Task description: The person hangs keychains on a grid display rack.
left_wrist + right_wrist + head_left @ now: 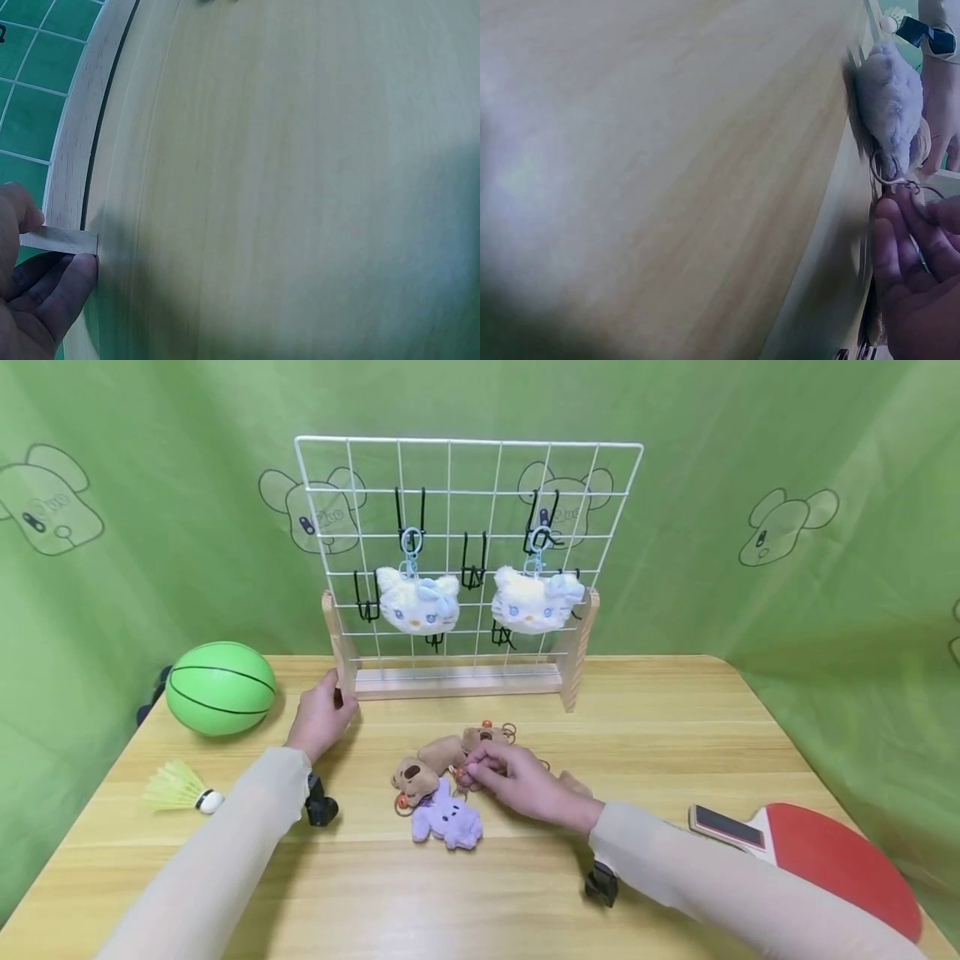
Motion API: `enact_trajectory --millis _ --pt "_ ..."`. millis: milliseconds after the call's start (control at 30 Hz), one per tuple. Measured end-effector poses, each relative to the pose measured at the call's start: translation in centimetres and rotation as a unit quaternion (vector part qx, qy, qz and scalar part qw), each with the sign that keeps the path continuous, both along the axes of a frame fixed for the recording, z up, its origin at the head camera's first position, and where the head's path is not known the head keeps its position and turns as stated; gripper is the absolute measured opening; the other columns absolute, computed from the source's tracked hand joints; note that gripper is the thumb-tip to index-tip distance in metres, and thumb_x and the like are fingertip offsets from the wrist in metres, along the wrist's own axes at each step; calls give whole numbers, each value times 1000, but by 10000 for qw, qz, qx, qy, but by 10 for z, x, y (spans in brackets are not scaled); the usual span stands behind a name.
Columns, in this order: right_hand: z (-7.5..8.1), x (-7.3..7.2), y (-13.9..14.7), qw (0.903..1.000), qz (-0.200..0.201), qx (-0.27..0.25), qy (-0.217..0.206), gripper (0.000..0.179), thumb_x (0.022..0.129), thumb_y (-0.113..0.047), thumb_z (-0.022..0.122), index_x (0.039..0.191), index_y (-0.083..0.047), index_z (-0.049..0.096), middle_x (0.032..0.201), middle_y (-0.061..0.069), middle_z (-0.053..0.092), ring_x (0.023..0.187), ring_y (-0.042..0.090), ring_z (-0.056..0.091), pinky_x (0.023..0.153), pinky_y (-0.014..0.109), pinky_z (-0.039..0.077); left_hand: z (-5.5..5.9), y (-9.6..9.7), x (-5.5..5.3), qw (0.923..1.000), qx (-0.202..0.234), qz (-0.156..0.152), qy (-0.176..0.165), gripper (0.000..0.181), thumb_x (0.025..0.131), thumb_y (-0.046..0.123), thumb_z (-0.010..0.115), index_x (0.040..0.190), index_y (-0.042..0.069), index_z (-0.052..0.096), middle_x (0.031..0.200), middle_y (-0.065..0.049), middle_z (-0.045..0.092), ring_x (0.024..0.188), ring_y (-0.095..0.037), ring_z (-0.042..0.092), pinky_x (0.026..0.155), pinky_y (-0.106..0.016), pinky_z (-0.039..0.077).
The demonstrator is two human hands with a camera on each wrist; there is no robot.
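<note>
My left hand (318, 720) grips the left wooden foot (64, 240) of a white wire grid rack (467, 683), thumb on one side and fingers on the other. Over a small pile of plush keychains, my right hand (525, 787) pinches a metal key ring (930, 191); which plush it belongs to I cannot tell. A lavender plush keychain (447, 822) lies just in front of the fingers. Brown plush keychains (415, 779) lie beside and behind it, one partly hidden under the right hand. Two white cat-face plush keychains (418, 603) hang from black hooks on the grid.
Several other black hooks (473, 564) sit on the grid. To the left are a green ball (221, 689) and a yellow shuttlecock (180, 789). A red table tennis paddle (832, 860) lies at the right, partly behind my sleeve. Green curtain (697, 527) surrounds the table.
</note>
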State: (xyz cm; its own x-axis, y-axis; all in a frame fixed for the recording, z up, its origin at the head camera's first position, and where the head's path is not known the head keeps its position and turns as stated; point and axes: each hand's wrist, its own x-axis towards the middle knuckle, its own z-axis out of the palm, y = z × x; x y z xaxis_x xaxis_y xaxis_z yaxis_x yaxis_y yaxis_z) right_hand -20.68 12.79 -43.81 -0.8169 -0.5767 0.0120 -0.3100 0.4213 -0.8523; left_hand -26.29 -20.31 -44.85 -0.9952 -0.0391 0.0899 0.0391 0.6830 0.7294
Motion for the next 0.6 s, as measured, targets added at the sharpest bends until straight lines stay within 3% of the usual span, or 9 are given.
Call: enact_trajectory --millis 200,400,600 --pt "4 0 0 9983 -268 -510 -45 17 104 -8 60 115 0 70 109 18 78 100 31 75 87 33 63 0 1 0 10000 19 -9 -32 57 100 9 50 155 -5 39 124 -36 67 94 -35 69 74 -38 59" --pt "19 -2 0 9957 -509 -718 284 18 103 -11 62 115 -2 73 108 15 79 98 22 75 91 25 61 2 2 2 10000 17 -10 -54 58 101 9 50 155 -4 38 124 -36 68 94 -36 70 75 -39 60" --pt "37 -5 -2 9930 -500 -845 656 16 104 -13 62 112 -6 74 106 11 80 94 15 74 90 26 61 2 2 1 9999 60 4 -91 59 101 9 51 156 -4 37 123 -36 68 91 -34 70 73 -37 60"
